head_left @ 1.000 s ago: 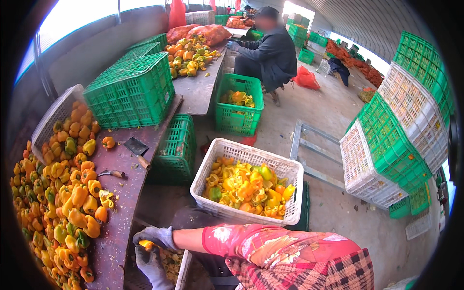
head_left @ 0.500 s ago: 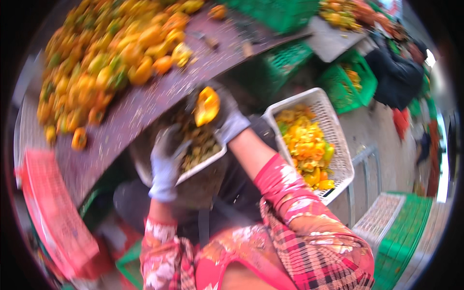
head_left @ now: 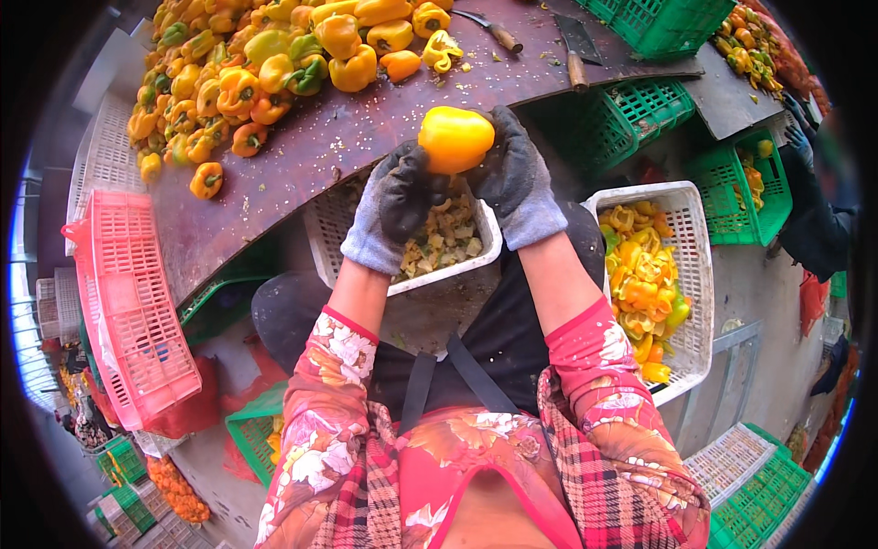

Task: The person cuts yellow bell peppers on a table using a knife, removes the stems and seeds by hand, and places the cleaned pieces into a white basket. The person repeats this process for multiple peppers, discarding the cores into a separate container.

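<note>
My left hand and my right hand, both in dark-palmed grey gloves, are closed around a yellow bell pepper; whether anything else lies within the left fingers is hidden. Below them sits a white crate holding brownish-green scraps. Beyond is a purple board with a heap of yellow, orange and green peppers. A curved knife and a cleaver lie at its far edge. To my right, a white crate holds cut yellow pepper pieces.
A pink crate stands at my left. Green crates are under and beside the tables, with stacked crates at lower right. A metal frame lies on the floor. A co-worker in dark clothes is at the far right.
The view has swung from the aisle down to my lap and board. My left hand has risen to meet my right at the pepper, which now shows a rounded side.
</note>
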